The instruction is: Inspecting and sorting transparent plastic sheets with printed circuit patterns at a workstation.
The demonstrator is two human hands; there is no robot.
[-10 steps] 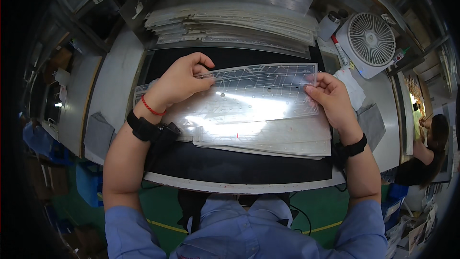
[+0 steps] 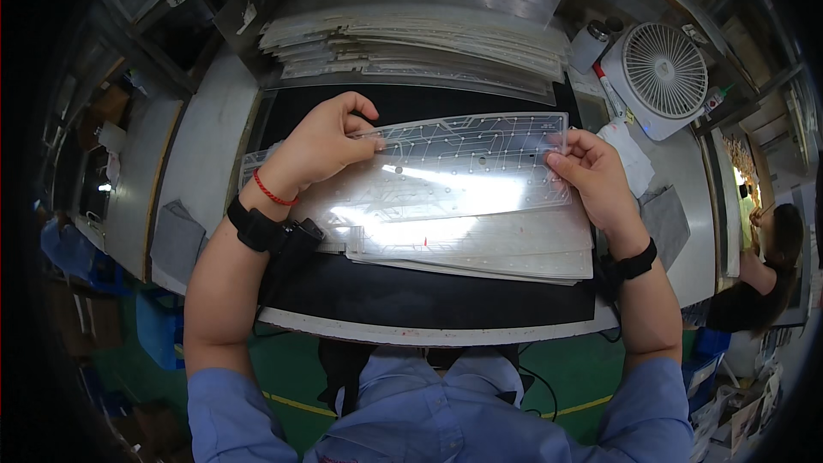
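Between my two hands is a clear plastic film sheet (image 2: 463, 154) printed with pale circuit lines and dots, tilted and catching a bright glare. My left hand (image 2: 330, 139) pinches its upper left edge between thumb and fingers, with the index finger curled up off it. On the other side, my right hand (image 2: 585, 163) grips the right edge, thumb in front and fingers partly hidden behind. Below the held sheet, a stack of similar clear sheets (image 2: 514, 249) lies slightly fanned on a black mat (image 2: 429, 300).
Behind the mat rises a tall pile of film sheets (image 2: 411, 43). A white fan (image 2: 664, 69), a bottle (image 2: 590, 45) and a red marker (image 2: 600, 77) stand at the back right. Grey cloths (image 2: 177, 236) lie at the sides. Another person (image 2: 763, 274) sits far right.
My left fingers have shifted very slightly left at the sheet's edge. My right hand and the stack look the same.
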